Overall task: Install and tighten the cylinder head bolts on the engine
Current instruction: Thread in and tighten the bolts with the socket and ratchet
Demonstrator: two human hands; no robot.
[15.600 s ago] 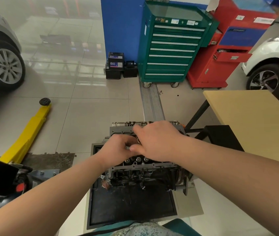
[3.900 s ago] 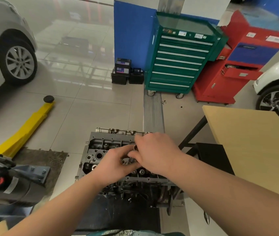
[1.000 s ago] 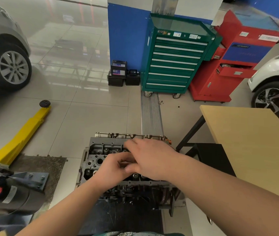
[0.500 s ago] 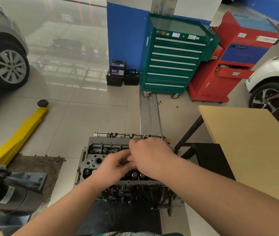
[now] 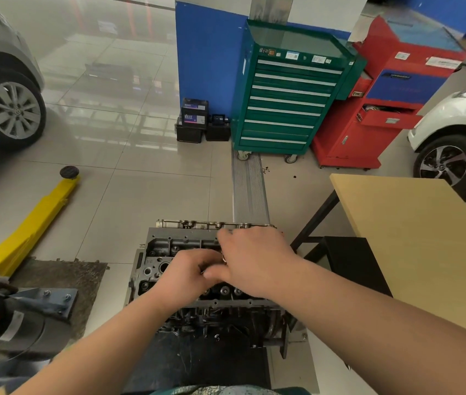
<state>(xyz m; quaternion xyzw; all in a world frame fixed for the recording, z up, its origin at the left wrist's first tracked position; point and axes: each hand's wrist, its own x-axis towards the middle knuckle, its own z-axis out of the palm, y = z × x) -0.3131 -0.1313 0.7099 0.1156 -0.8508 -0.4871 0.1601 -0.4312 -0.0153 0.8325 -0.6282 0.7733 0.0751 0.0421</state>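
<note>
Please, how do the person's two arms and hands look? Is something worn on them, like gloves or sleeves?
Both forearms are bare up to the frame edge: no sleeves show. The left hand and the right hand have no gloves. No watch or bracelet shows on the wrists. Something small and shiny at the right hand's fingers could be a ring or a metal part; I cannot tell.

Under my hands (image 5: 254,260) the engine (image 5: 169,258) is dull grey metal. Far beyond my right hand stand a green tool cabinet (image 5: 286,104) with silver drawer strips and a red cabinet (image 5: 368,129). Left of my left hand (image 5: 186,275) lies a yellow lift arm (image 5: 35,218). The tabletop (image 5: 419,238) by my right hand is pale tan.
</note>
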